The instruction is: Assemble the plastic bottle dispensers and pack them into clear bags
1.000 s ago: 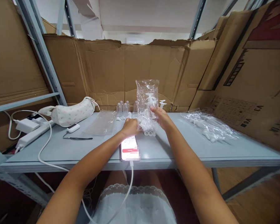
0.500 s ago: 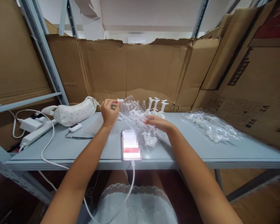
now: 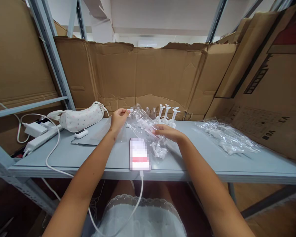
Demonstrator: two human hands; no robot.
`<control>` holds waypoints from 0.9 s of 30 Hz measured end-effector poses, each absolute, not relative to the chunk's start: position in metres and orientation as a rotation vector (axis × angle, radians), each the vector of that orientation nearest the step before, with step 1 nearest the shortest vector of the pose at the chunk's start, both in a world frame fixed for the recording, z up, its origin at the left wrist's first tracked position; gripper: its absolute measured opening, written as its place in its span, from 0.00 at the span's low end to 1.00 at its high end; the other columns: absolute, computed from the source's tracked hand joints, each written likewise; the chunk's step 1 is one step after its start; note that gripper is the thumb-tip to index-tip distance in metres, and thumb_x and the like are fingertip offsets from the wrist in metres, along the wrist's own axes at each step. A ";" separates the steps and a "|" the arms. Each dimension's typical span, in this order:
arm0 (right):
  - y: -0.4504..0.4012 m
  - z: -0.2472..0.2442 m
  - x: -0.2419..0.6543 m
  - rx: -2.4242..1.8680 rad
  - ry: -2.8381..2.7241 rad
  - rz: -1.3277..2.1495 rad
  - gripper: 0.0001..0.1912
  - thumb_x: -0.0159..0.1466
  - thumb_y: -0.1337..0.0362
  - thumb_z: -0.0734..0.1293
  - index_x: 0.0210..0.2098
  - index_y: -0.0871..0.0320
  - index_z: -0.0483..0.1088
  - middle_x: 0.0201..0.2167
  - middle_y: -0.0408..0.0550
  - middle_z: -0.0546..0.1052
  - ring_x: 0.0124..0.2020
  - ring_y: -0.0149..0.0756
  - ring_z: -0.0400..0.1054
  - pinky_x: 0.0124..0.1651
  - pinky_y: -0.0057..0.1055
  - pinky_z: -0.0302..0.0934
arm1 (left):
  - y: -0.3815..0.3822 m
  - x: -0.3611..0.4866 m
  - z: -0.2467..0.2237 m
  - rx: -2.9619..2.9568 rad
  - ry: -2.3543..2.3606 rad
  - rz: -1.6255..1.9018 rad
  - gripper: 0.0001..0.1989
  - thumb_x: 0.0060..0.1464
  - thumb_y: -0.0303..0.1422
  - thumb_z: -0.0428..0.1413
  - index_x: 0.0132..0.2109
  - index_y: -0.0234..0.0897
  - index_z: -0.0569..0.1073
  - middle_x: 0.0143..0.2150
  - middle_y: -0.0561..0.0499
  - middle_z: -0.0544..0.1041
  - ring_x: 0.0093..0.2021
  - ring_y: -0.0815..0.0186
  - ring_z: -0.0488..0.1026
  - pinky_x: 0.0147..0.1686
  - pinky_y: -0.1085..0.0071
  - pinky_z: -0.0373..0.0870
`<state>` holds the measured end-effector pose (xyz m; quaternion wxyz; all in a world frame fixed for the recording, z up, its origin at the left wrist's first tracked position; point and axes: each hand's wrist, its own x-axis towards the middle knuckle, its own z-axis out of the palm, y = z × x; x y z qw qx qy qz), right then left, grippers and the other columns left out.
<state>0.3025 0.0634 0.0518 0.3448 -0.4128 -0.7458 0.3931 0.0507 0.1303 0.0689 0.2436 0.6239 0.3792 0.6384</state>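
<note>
My left hand [image 3: 119,119] is closed in a pinch on a small white plastic piece [image 3: 130,111] at the back of the table. Beside it, my right hand [image 3: 166,131] grips a crinkled clear plastic bag [image 3: 139,113] containing white plastic parts [image 3: 148,125]; its thumb and fingers press against the bag's right side. More white pieces [image 3: 159,150] show at the bag's near end. Behind the right hand stand several white stems with T-shaped tops [image 3: 167,112]. Small clear bottles [image 3: 153,113] are next to them, partly hidden by the bag.
A phone [image 3: 139,154] with a charging cable [image 3: 141,187] lies at the table's front edge. On the left are a white pouch [image 3: 81,117], a power strip [image 3: 41,140] and a small white device [image 3: 81,133]. Another bag of white parts [image 3: 228,136] lies right. Cardboard [image 3: 148,72] walls the back.
My left hand has lowered slightly and moved a little right with the white piece. My right hand stays on the bag. The whole view has shifted slightly.
</note>
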 end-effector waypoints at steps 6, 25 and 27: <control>0.065 0.051 0.304 -1.065 -1.957 1.127 0.17 0.57 0.49 0.71 0.37 0.55 0.73 0.35 0.44 0.74 0.36 0.35 0.66 0.40 0.34 0.58 | 0.121 0.050 0.069 1.967 1.435 1.668 0.09 0.50 0.41 0.59 0.30 0.41 0.76 0.32 0.51 0.79 0.38 0.60 0.74 0.49 0.64 0.62; 0.064 0.052 0.303 -1.080 -1.932 1.083 0.17 0.58 0.49 0.70 0.34 0.57 0.70 0.31 0.43 0.71 0.33 0.33 0.62 0.37 0.31 0.53 | 0.128 0.049 0.067 2.041 1.292 1.606 0.17 0.56 0.41 0.51 0.26 0.37 0.76 0.31 0.50 0.75 0.38 0.63 0.71 0.45 0.67 0.63; 0.062 0.053 0.302 -1.068 -1.919 1.075 0.17 0.57 0.50 0.70 0.34 0.57 0.70 0.32 0.42 0.71 0.34 0.33 0.63 0.38 0.31 0.53 | 0.129 0.050 0.068 1.991 1.243 1.726 0.14 0.55 0.40 0.53 0.29 0.36 0.76 0.37 0.48 0.75 0.42 0.63 0.71 0.49 0.67 0.63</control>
